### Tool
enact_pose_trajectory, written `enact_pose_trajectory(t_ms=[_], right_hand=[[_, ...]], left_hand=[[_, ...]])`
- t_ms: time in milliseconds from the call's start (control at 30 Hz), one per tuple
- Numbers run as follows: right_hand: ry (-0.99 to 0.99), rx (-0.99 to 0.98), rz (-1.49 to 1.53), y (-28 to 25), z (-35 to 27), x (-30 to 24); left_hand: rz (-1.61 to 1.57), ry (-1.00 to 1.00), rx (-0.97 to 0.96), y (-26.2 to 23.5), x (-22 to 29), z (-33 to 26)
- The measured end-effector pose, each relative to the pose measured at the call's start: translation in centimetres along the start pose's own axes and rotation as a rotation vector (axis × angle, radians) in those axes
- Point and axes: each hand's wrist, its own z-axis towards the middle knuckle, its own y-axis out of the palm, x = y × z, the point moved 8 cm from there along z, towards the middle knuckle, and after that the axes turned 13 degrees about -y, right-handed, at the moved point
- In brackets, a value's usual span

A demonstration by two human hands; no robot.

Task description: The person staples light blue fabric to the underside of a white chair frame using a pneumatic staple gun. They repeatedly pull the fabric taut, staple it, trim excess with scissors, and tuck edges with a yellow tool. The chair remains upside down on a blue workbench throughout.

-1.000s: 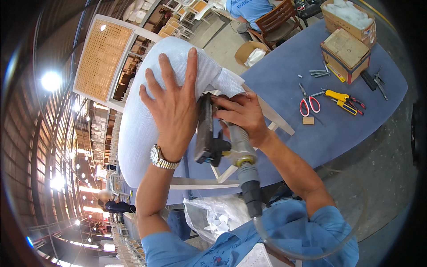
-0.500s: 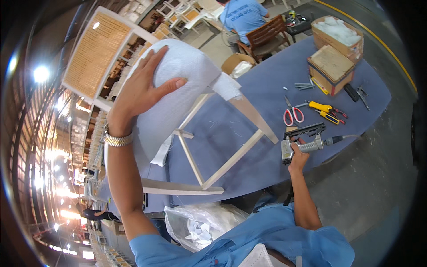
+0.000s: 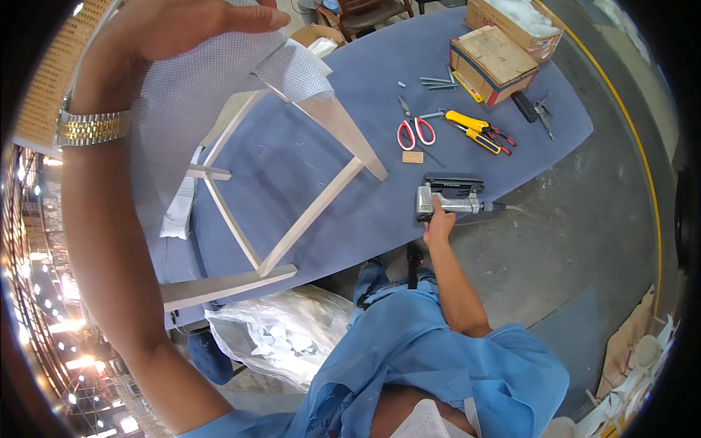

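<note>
A pale wooden chair frame (image 3: 314, 215) lies tipped over on the table, its seat covered in light grey woven fabric (image 3: 182, 102). My left hand (image 3: 193, 29) rests flat on that fabric, thumb stretched out; the upper edge of the view cuts off its other fingers. Beside the thumb, a loose fabric flap (image 3: 299, 71) hangs over the top of one chair leg. At the table's near edge, my right hand (image 3: 438, 225) is wrapped round a silver and black air staple gun (image 3: 451, 204), held away from the chair with its hose running right.
On the blue-covered table (image 3: 365, 80) lie red-handled scissors (image 3: 416, 133), yellow-handled tools (image 3: 475, 131), staple strips (image 3: 438, 82), a small wooden block (image 3: 412, 157) and pliers (image 3: 544, 118). Cardboard boxes (image 3: 496, 58) stand at the far right. A plastic bag of scraps (image 3: 285, 332) sits below the near edge.
My view has shifted, so the chair and tools sit further left and higher. My left hand stays on the seat fabric; my right hand still grips the staple gun.
</note>
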Motion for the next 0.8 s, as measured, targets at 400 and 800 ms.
enact_pose_trajectory(t_ms=[400, 800], right_hand=[[0.063, -0.653, -0.876, 2.8, 1.1, -0.5], [-0.184, -0.838, -0.863, -1.8, -6.1, -1.4]], left_hand=[[-0.022, -0.093, -0.120, -1.9, 1.1, -2.8], [-0.004, -0.135, 0.129, -3.3, 2.6, -5.1]])
